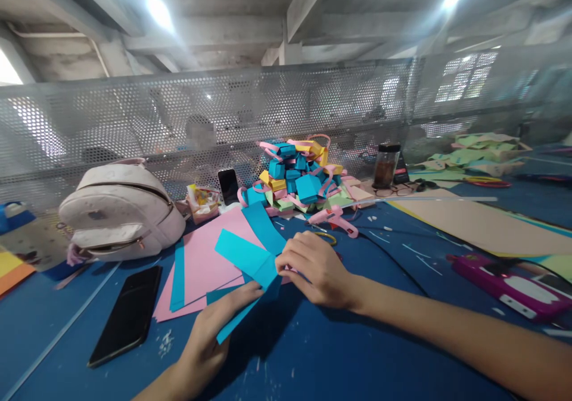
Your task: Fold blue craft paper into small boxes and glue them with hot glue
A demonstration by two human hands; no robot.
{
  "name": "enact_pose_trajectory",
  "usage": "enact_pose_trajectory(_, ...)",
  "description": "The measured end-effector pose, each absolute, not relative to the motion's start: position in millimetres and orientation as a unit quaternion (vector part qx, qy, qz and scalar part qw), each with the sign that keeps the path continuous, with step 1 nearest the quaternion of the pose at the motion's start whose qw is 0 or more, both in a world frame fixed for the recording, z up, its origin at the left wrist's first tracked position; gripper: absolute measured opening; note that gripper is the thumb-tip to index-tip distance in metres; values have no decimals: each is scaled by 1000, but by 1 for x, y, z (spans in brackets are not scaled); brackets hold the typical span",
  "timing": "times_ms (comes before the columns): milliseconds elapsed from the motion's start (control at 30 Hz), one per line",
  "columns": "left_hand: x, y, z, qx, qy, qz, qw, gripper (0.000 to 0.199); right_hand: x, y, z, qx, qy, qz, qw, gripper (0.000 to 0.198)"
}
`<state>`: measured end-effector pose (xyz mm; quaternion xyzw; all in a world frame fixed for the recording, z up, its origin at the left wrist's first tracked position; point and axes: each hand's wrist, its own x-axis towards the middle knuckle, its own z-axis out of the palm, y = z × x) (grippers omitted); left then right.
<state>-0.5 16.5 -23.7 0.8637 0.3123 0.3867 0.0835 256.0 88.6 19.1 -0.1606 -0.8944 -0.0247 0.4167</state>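
Between my two hands is a piece of blue paper [243, 252], creased and folded into several flaps. My left hand [218, 317] is closed on its lower edge, with the thumb side along the paper. At its right end my right hand [315, 270] pinches the paper between thumb and curled fingers. Behind and below the held piece lie pink sheets [201, 264] and more blue paper [179, 279], flat on the blue table. Part of the folded piece is hidden by my fingers.
A pink glue gun [335, 219] with a black cord lies beyond my right hand, before a heap of paper baskets [297, 171]. Left are a black phone [127, 314] and a white backpack [120, 210]. A magenta device [509, 285] lies right. A perforated metal screen [250, 103] stands behind.
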Motion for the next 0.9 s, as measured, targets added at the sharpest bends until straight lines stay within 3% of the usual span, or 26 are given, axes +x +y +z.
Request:
enact_pose_trajectory(67,-1,16,-25,864,314,382,90,41,253,85,20,-179,-889,38,420,14)
enact_pose_trajectory(200,-3,16,-26,861,322,383,96,46,249,82,27,-217,-816,276,459,18)
enact_pose_trajectory(267,-4,16,-27,859,329,383,90,52,250,84,29,-221,-789,323,473,18)
enact_pose_trajectory(600,-4,18,-26,854,331,396,67,57,258,101,14,-165,-841,103,505,12)
enact_pose_trajectory(800,-3,18,-24,862,313,389,83,46,257,93,17,-185,-872,72,447,11)
enact_pose_trajectory(900,-3,18,-24,864,310,388,79,47,255,92,17,-202,-869,111,438,12)
